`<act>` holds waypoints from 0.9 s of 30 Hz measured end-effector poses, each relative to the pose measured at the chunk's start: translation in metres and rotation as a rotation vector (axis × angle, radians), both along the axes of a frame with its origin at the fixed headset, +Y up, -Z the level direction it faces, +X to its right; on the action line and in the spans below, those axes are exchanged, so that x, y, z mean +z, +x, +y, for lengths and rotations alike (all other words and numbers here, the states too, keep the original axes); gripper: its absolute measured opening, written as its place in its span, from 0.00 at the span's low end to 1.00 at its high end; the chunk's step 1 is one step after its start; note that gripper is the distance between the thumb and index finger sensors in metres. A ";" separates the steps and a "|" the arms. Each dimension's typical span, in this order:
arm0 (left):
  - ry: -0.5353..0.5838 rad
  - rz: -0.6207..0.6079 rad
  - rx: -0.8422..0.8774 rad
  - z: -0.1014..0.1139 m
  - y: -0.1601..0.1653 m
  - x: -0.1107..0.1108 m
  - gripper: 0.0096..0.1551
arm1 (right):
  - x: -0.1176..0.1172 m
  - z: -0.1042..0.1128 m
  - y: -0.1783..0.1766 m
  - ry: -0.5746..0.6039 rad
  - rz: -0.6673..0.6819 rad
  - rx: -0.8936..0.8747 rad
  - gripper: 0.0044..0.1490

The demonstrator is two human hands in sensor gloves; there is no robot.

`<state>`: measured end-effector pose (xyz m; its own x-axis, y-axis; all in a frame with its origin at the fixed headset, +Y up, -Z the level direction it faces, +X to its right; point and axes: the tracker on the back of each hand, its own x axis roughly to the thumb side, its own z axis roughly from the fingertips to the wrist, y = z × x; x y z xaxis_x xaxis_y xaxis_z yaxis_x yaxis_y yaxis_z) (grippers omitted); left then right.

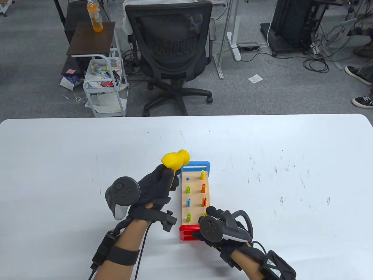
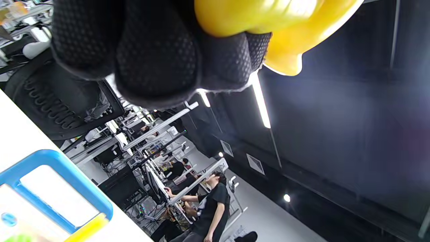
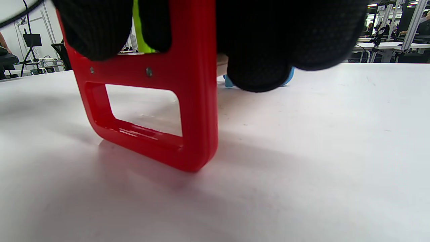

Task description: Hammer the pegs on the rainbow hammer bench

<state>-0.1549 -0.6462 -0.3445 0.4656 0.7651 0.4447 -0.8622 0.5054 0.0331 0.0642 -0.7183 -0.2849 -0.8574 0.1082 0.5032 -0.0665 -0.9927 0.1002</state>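
— Your left hand [image 1: 156,186] is closed around the yellow hammer [image 1: 174,161], gripping its handle, isn't it?

— Yes. Your fingers [image 2: 154,50] wrap the handle, and the hammer's head sticks up above your fist, over the far end of the bench [image 1: 194,198].

— And your right hand [image 1: 215,224]?

— It grips the near end of the bench, fingers curled over the red end piece [image 3: 147,97], which stands on the white table [image 1: 291,175].

— Where does the bench sit for you?

— Near the table's front edge, between your hands, running away from you, with the blue end piece [image 1: 195,166] at the far side.

— What about the pegs [image 1: 188,190]?

— You have two rows: green, blue and green on the left, yellow, orange and orange on the right. One blue peg [image 1: 187,177] at the far left sits flush with the wood.
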 end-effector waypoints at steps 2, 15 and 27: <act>-0.230 0.087 -0.232 -0.031 0.009 -0.015 0.45 | 0.000 0.000 0.000 0.001 0.000 -0.001 0.25; 0.022 0.013 -0.024 0.021 0.001 0.010 0.46 | 0.000 0.000 0.000 0.000 -0.001 -0.003 0.25; -0.518 0.018 -0.357 -0.049 0.009 -0.023 0.46 | 0.000 0.000 0.000 0.002 -0.005 -0.001 0.25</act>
<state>-0.1461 -0.6947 -0.3673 0.7365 0.6748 0.0475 -0.6386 0.7166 -0.2804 0.0643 -0.7187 -0.2846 -0.8596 0.1082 0.4993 -0.0678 -0.9928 0.0984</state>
